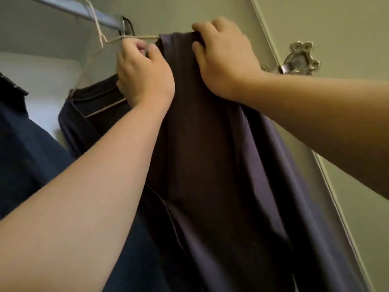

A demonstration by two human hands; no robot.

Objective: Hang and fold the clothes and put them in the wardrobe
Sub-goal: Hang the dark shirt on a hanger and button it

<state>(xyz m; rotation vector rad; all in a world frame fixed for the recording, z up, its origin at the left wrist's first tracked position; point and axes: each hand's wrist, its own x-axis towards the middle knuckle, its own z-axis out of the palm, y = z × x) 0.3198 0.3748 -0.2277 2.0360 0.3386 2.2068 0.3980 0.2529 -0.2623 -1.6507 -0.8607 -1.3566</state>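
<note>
A dark purple-grey garment point(210, 154) hangs folded over the bar of a thin wire hanger point(134, 37), just under the wardrobe rail point(84, 12). My left hand point(145, 74) pinches the hanger's bar at the garment's left edge. My right hand point(223, 53) grips the fold of cloth on top of the bar. A second wire hanger point(99, 30) is hooked on the rail to the left and carries a dark navy garment point(88, 114), partly hidden behind my left forearm.
The open wardrobe door point(336, 28) stands close on the right, with a metal hinge point(301, 57) on it. Another dark blue garment point(27, 148) hangs at the far left. The pale back wall of the wardrobe point(48, 76) shows between the clothes.
</note>
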